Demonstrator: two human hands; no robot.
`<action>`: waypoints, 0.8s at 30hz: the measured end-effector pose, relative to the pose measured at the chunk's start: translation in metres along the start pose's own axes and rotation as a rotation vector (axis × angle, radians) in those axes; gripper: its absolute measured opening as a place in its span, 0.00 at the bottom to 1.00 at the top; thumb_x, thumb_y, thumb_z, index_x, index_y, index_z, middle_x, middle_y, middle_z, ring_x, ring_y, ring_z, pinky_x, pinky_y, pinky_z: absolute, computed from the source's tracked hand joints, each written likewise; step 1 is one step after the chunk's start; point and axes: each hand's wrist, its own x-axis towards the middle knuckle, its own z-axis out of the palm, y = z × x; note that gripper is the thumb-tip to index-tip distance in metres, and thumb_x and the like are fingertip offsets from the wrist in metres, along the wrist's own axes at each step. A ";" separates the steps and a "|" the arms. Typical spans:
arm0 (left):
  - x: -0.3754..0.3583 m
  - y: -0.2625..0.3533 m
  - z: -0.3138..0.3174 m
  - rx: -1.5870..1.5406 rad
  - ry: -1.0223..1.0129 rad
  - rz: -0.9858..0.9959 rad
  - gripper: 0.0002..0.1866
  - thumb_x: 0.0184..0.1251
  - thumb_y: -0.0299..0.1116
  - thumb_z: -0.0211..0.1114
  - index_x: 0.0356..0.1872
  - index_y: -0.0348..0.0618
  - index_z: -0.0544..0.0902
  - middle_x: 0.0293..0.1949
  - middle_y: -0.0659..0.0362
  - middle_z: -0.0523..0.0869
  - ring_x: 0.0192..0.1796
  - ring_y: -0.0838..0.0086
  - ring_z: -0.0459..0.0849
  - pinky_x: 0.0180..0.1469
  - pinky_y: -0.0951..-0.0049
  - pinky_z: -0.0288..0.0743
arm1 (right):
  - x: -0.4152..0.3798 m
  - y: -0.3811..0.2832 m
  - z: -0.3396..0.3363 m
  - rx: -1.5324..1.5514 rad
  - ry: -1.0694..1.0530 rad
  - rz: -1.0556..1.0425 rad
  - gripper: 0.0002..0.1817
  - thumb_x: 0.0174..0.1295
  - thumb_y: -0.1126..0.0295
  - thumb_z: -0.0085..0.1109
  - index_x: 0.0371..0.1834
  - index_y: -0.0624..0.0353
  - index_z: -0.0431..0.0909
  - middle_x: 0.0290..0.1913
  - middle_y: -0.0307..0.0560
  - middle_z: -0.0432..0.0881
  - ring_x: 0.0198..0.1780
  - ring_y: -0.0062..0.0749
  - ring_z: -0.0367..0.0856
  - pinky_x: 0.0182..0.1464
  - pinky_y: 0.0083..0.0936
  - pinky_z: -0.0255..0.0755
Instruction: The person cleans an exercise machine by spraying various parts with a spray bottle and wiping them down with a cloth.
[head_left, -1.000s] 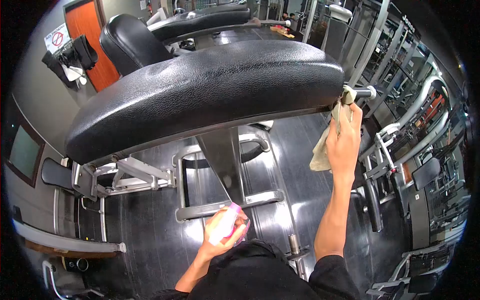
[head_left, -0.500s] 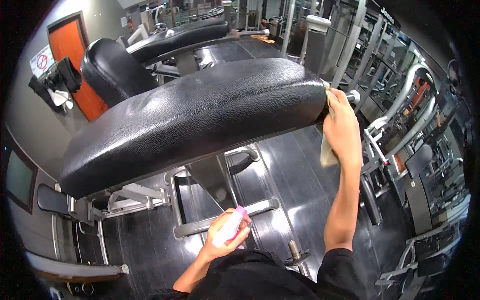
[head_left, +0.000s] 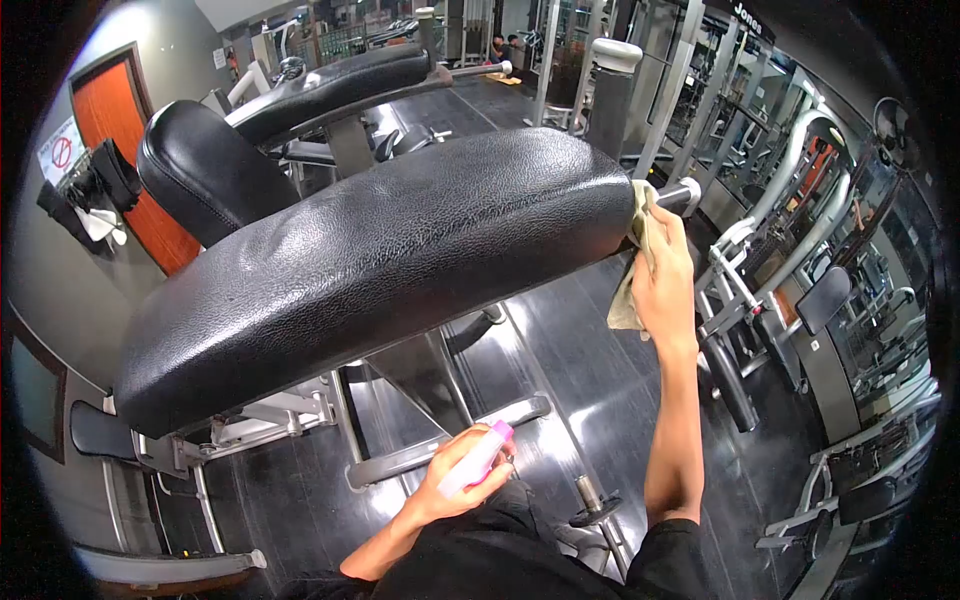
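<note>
A long black padded bench cushion [head_left: 390,240] slants across the middle of the view, its surface creased and glossy. At its right end my right hand [head_left: 668,275] is closed on a pale yellowish cloth [head_left: 643,230], which presses against the end of the pad and hangs down below my fingers. Low in the middle, my left hand [head_left: 450,475] is wrapped round a small white and pink bottle [head_left: 477,462] with a pink top. The bottle is tilted and held below the pad, apart from it. Part of the bottle is hidden by my fingers.
The machine's metal foot frame [head_left: 450,440] stands on the dark floor under the pad. A second black pad [head_left: 205,165] lies behind at the left. A weight peg [head_left: 592,500] rises near my legs. More gym machines [head_left: 800,260] line the right side.
My right hand with the cloth appears slightly lower and further left, and more of the cloth shows. The left hand still holds the bottle, a little further right. The whole view has shifted slightly.
</note>
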 end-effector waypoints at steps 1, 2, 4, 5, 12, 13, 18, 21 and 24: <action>-0.001 -0.001 -0.001 -0.018 -0.004 -0.021 0.14 0.56 0.19 0.69 0.45 0.34 0.80 0.37 0.55 0.84 0.35 0.71 0.83 0.39 0.71 0.77 | -0.004 -0.002 -0.001 0.005 0.001 0.003 0.22 0.53 0.86 0.47 0.53 0.67 0.75 0.56 0.59 0.73 0.57 0.56 0.75 0.59 0.35 0.69; -0.001 0.000 -0.003 -0.011 -0.005 -0.022 0.14 0.56 0.19 0.69 0.45 0.34 0.80 0.37 0.55 0.84 0.35 0.71 0.83 0.39 0.71 0.77 | -0.006 -0.003 -0.002 0.020 0.025 0.031 0.21 0.53 0.86 0.48 0.52 0.67 0.76 0.54 0.58 0.74 0.54 0.54 0.76 0.57 0.34 0.70; 0.004 0.004 -0.006 0.053 -0.010 -0.003 0.14 0.56 0.19 0.69 0.45 0.33 0.80 0.37 0.55 0.84 0.35 0.72 0.83 0.38 0.72 0.77 | -0.004 -0.003 -0.002 0.056 0.102 0.090 0.17 0.55 0.85 0.48 0.47 0.67 0.79 0.47 0.52 0.78 0.47 0.43 0.80 0.51 0.28 0.71; 0.006 0.005 -0.008 0.059 -0.007 0.002 0.14 0.56 0.19 0.69 0.45 0.33 0.80 0.37 0.55 0.84 0.35 0.72 0.83 0.38 0.72 0.77 | -0.002 0.002 -0.002 0.061 0.106 0.085 0.17 0.55 0.85 0.48 0.47 0.67 0.79 0.47 0.52 0.78 0.47 0.43 0.80 0.51 0.28 0.71; 0.024 0.003 -0.004 0.133 0.086 0.035 0.14 0.53 0.17 0.70 0.41 0.34 0.80 0.36 0.55 0.84 0.36 0.71 0.83 0.39 0.73 0.77 | 0.056 0.000 0.007 0.406 0.470 0.018 0.18 0.60 0.82 0.46 0.54 0.73 0.74 0.59 0.54 0.72 0.65 0.42 0.69 0.67 0.30 0.59; 0.027 0.002 0.000 0.111 0.100 0.008 0.14 0.53 0.16 0.70 0.41 0.34 0.80 0.36 0.55 0.84 0.37 0.71 0.84 0.39 0.73 0.78 | 0.069 -0.007 0.007 0.392 0.475 -0.024 0.19 0.62 0.80 0.47 0.56 0.74 0.72 0.63 0.58 0.67 0.68 0.45 0.64 0.69 0.33 0.56; 0.054 -0.001 0.023 0.159 0.115 0.045 0.13 0.51 0.15 0.69 0.39 0.34 0.80 0.36 0.54 0.84 0.39 0.68 0.85 0.41 0.71 0.79 | 0.120 0.001 0.020 0.141 0.331 -0.462 0.23 0.64 0.77 0.52 0.63 0.71 0.68 0.69 0.62 0.57 0.72 0.55 0.56 0.72 0.39 0.51; 0.067 -0.007 0.040 0.140 0.203 0.071 0.13 0.52 0.15 0.69 0.39 0.33 0.80 0.36 0.54 0.84 0.39 0.68 0.85 0.41 0.71 0.79 | 0.117 0.005 0.020 0.164 0.200 -0.447 0.21 0.61 0.79 0.54 0.59 0.74 0.70 0.68 0.68 0.57 0.71 0.63 0.56 0.71 0.43 0.52; 0.076 -0.016 0.051 0.179 0.218 0.085 0.14 0.52 0.15 0.69 0.41 0.32 0.80 0.35 0.53 0.85 0.38 0.67 0.85 0.41 0.71 0.79 | 0.097 0.009 0.015 0.143 0.094 -0.479 0.20 0.58 0.82 0.53 0.55 0.76 0.73 0.67 0.71 0.59 0.67 0.66 0.62 0.69 0.43 0.57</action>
